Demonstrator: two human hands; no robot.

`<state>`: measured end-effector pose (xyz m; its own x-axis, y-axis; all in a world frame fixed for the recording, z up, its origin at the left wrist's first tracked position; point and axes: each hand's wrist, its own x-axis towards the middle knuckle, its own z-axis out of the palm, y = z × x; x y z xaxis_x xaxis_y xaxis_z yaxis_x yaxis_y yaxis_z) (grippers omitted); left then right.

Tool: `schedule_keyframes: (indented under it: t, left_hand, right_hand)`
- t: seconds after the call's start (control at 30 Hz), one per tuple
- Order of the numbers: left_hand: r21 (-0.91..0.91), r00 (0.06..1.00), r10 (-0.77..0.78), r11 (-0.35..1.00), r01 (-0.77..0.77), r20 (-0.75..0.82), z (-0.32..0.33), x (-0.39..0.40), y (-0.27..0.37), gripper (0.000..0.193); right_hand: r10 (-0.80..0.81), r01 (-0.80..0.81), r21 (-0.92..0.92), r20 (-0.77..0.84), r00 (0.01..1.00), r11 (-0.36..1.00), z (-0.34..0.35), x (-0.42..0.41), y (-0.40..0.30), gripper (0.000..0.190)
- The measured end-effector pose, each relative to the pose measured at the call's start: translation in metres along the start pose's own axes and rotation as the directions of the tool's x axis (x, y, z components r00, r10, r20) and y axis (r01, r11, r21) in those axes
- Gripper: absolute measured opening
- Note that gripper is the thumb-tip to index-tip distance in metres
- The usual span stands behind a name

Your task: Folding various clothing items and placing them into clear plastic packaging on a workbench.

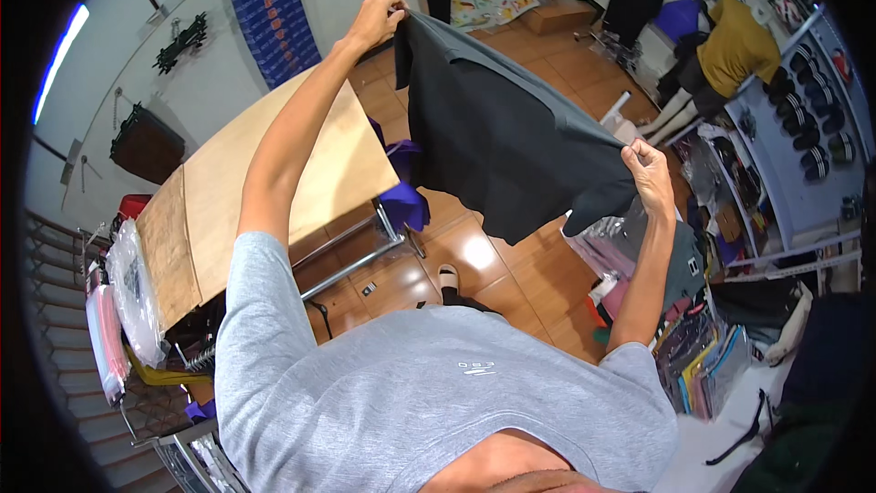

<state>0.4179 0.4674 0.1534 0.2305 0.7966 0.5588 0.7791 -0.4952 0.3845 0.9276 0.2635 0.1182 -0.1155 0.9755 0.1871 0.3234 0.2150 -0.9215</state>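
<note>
A dark grey fabric garment (493,130) hangs stretched between my two raised hands, above the tiled floor. My left hand (380,17), at the upper middle of the head view, pinches one upper corner of it between thumb and fingers. At the right, my right hand (647,168) grips the other upper corner in the same way. The cloth falls in loose folds, and its lower edge hangs free. Its exact cut cannot be told.
A plywood-topped table (274,171) with metal legs stands at the left. Folded clothes in plastic (705,363) lie at the lower right. Beyond them are a mannequin in a mustard shirt (736,48) and a shelf rack with slides (797,109). A blue patterned banner (270,7) hangs at the top.
</note>
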Motion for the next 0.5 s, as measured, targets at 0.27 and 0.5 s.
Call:
schedule_keyframes:
  t: [0.27, 0.5]
  left_hand:
    - [0.006, 0.986, -0.113, 0.993, 0.115, -0.123, -0.028, 0.061, -0.071, 0.02]
    - [0.059, 0.904, -0.023, 0.997, 0.053, -0.427, -0.104, 0.091, -0.138, 0.018]
  right_hand:
    - [-0.105, 0.082, 0.343, 0.05, 0.993, 0.936, 0.056, 0.065, -0.032, 0.017]
    - [-0.268, 0.105, 0.541, 0.233, 0.935, 0.835, 0.128, 0.075, -0.122, 0.019]
